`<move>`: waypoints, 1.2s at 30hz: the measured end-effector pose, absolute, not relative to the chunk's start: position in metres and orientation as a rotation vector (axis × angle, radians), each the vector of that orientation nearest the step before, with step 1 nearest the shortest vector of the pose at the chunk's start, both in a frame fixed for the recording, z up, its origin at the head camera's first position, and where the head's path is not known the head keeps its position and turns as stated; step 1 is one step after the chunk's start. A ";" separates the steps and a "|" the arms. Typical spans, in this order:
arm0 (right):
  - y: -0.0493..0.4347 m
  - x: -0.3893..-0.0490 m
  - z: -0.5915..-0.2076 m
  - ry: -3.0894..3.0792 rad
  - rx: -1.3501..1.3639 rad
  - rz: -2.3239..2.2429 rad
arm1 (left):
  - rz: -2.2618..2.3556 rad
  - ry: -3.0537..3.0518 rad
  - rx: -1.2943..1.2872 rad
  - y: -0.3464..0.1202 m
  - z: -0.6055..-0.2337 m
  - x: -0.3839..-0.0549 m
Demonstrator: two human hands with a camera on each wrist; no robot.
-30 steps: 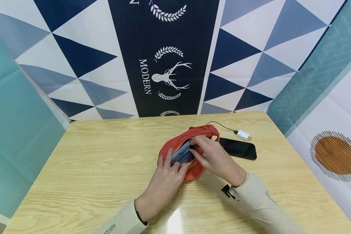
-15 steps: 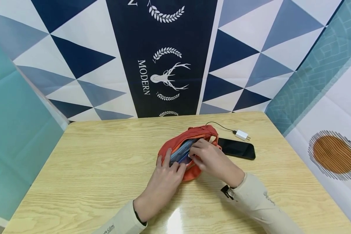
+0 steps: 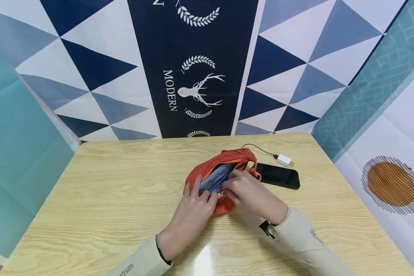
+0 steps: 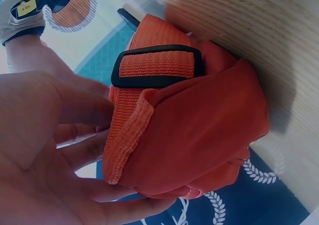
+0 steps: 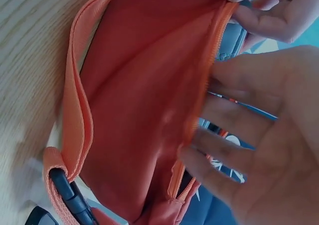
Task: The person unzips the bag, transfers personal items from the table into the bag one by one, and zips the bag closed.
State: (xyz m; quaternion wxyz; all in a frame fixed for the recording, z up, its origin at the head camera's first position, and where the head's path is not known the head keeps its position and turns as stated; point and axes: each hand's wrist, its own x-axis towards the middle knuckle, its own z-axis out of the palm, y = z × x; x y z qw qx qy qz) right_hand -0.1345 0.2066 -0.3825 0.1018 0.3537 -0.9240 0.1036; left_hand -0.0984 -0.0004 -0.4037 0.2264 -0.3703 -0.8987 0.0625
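A red waist bag (image 3: 201, 172) lies on the table, its orange-zipped top gaping. Blue-grey lining and a blue-edged item (image 3: 218, 184) show inside. My left hand (image 3: 191, 216) grips the bag's left end; in the right wrist view its thumb and finger pinch the rim beside the zipper (image 5: 212, 56). My right hand (image 3: 253, 193) reaches over the near rim into the opening. From the right wrist, several of its fingers (image 5: 237, 118) extend behind the zipper, their tips hidden, so I cannot tell whether they hold anything. Small light and dark bits show between them.
A black phone (image 3: 279, 176) lies right of the bag, partly behind it. Beyond it, a white charger plug (image 3: 284, 160) joins a thin black cable (image 3: 258, 146) that runs behind the bag. An orange strap (image 5: 75, 100) with a black buckle (image 5: 72, 197) hangs off the bag.
A small dark item pinched in my right hand a second ago is out of sight now. That hand has moved slightly nearer along the opening; my left hand keeps its hold.
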 end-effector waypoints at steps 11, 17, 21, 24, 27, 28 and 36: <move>0.191 -0.131 -0.385 -2.555 1.147 0.342 | 0.113 -2.505 -1.039 -0.002 -0.400 -0.098; 0.189 -0.129 -0.390 -2.588 1.158 0.294 | -0.198 -2.493 -1.129 -0.017 -0.386 -0.108; 0.189 -0.130 -0.390 -2.619 1.138 0.330 | -0.470 -2.473 -1.061 -0.041 -0.368 -0.120; 0.187 -0.131 -0.390 -2.634 1.148 0.338 | -0.491 -2.634 -1.012 -0.058 -0.365 -0.121; 0.186 -0.131 -0.390 -2.649 1.137 0.362 | -0.466 -2.840 -1.003 -0.066 -0.374 -0.119; 0.186 -0.132 -0.391 -2.647 1.131 0.371 | -0.463 -2.878 -1.002 -0.067 -0.378 -0.119; 0.166 -0.119 -0.391 -2.463 1.081 0.366 | -0.615 -2.862 -0.982 -0.060 -0.397 -0.119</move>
